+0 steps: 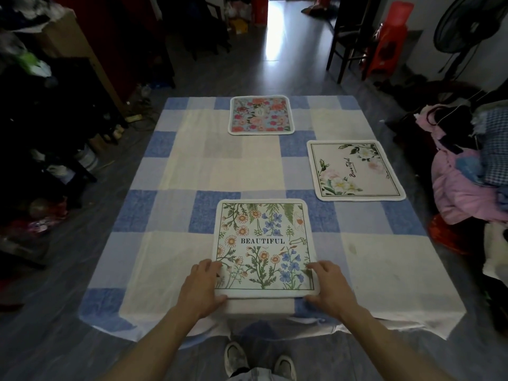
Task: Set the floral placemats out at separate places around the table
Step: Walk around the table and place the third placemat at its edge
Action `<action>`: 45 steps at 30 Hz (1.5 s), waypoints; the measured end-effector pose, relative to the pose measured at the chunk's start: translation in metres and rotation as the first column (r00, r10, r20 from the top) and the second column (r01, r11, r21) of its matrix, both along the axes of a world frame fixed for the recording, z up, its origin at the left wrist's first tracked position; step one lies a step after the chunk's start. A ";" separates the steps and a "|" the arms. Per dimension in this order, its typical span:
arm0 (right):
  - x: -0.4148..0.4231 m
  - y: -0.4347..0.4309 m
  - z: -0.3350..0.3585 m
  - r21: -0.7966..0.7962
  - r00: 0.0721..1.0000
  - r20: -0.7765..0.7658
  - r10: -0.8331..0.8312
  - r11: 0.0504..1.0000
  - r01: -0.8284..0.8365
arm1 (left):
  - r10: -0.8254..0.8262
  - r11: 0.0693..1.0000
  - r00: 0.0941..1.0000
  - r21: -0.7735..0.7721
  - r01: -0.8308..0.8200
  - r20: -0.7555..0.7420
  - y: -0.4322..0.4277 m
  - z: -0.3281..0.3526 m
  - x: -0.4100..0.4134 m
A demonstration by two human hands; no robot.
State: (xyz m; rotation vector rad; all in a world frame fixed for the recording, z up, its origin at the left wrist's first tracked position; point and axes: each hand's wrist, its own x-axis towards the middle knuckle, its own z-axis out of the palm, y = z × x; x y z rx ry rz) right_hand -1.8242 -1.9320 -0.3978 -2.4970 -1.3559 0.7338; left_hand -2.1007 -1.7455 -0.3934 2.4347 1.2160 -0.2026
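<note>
A placemat printed with wildflowers and the word BEAUTIFUL [264,243] lies flat at the near edge of the table. My left hand [202,287] grips its near left corner, thumb under the edge. My right hand [328,288] grips its near right corner the same way. A cream placemat with pale roses [354,170] lies at the right side of the table. A blue placemat with red and pink flowers [261,114] lies at the far end.
The table wears a blue and cream checked cloth [178,171]. A pile of clothes [467,174] sits close on the right. Dark clutter [41,133] lines the left. A wooden chair [349,37] and a standing fan [464,23] stand at the far right.
</note>
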 end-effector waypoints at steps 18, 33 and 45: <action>0.005 0.008 -0.003 0.031 0.993 -0.016 -0.116 0.993 0.116 | 0.143 0.980 0.975 -0.163 -0.116 0.167 -0.019 -0.008 0.004; -0.005 0.012 -0.001 0.007 0.978 -0.060 -0.198 0.980 0.199 | 0.097 0.988 0.978 -0.138 -0.072 0.187 -0.022 -0.002 -0.001; -0.037 0.001 -0.003 0.008 0.968 -0.106 -0.227 0.973 0.229 | 0.178 0.981 0.965 -0.107 -0.160 0.191 0.001 -0.001 -0.001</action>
